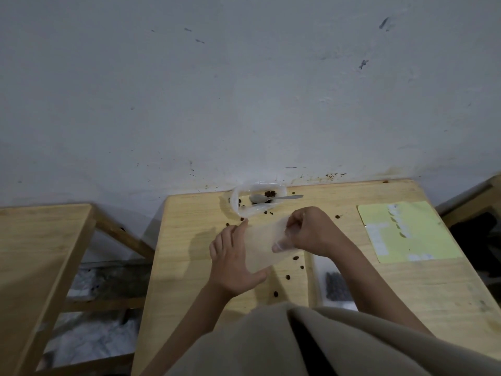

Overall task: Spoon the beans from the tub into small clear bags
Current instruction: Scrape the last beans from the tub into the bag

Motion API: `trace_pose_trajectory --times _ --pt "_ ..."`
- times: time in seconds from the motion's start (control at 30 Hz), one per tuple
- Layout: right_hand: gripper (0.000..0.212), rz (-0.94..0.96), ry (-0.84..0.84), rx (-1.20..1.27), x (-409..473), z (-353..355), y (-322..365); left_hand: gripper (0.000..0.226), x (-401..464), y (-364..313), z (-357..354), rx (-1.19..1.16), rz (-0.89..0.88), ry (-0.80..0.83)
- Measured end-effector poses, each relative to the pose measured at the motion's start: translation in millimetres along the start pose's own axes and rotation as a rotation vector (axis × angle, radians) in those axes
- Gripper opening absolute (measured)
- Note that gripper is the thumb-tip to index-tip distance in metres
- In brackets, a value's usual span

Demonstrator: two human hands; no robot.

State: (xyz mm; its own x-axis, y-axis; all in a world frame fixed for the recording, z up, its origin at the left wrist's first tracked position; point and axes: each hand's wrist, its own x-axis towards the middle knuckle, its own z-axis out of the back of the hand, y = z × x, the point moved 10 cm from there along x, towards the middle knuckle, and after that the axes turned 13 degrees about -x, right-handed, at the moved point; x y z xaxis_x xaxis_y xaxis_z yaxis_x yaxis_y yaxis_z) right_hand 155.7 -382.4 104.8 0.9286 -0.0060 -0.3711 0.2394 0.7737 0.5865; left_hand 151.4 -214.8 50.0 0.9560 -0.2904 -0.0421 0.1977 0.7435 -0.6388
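A head-worn camera looks down on a pale wooden table (189,267) set against a scuffed grey-white wall (244,90). At the far left of the frame stands a second wooden table (35,253), apart from the first.

Just left of centre, the left hand (233,261) lies over the left edge of a small clear bag (264,245), fingers fairly straight and spread, thumb stretched along the bag's lower edge. The bag sits at the centre of the frame, between both hands; no beans show inside it.

Above the bag, against the wall, a clear plastic tub (244,210) holds a few dark beans (269,193) and a metal spoon (273,198), whose handle points right over the rim. More loose beans (288,277) lie scattered on the table around the tub and below the bag.

Right of centre, the right hand (311,232) grasps the bag's right edge, fingers curled round the plastic.

Lower right of the hands lies a filled bag (336,287) with dark beans inside. Further right, a yellow sheet (423,234) rests flat on the table. At the bottom, beige clothing (298,346) fills the frame.
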Motion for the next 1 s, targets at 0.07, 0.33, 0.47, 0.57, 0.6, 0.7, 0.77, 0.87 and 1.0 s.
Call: trace_pose_trajectory --times 0.07,0.33,0.47,0.57,0.6,0.7,0.77,0.87,1.0 --pt "0.043 0.001 0.040 -0.026 1.5 -4.4 0.1 0.120 -1.6 0.1 2.0 0.011 0.008 -0.023" --pt "0.015 0.080 0.088 0.033 12.5 -28.7 1.9 0.107 -0.4 -32.0 -2.7 -0.160 -0.074 -0.074" --pt "0.023 -0.026 -0.049 0.294 24.0 -24.1 -27.5 0.105 10.3 -8.2 -3.0 -0.143 -0.006 -0.035" --pt "0.019 -0.257 -0.242 0.567 35.9 -20.3 -69.8 0.109 19.4 10.7 -6.4 -0.179 0.081 0.020" --pt "0.017 -0.337 -0.284 0.655 39.9 -22.7 -82.5 0.112 24.1 16.0 -9.1 -0.194 0.112 0.051" --pt "0.031 -0.503 -0.346 0.846 56.9 -36.3 -106.0 0.119 41.0 28.7 -19.0 -0.234 0.201 0.163" --pt "0.039 -0.530 -0.379 0.898 71.2 -42.1 -111.1 0.122 52.8 33.9 -24.1 -0.269 0.251 0.229" --pt "0.037 -0.502 -0.426 0.950 92.4 -43.9 -109.6 0.126 69.3 39.7 -29.9 -0.311 0.297 0.293" --pt "0.016 -0.445 -0.455 0.956 112.8 -42.6 -100.9 0.130 85.9 46.0 -36.0 -0.285 0.326 0.341"
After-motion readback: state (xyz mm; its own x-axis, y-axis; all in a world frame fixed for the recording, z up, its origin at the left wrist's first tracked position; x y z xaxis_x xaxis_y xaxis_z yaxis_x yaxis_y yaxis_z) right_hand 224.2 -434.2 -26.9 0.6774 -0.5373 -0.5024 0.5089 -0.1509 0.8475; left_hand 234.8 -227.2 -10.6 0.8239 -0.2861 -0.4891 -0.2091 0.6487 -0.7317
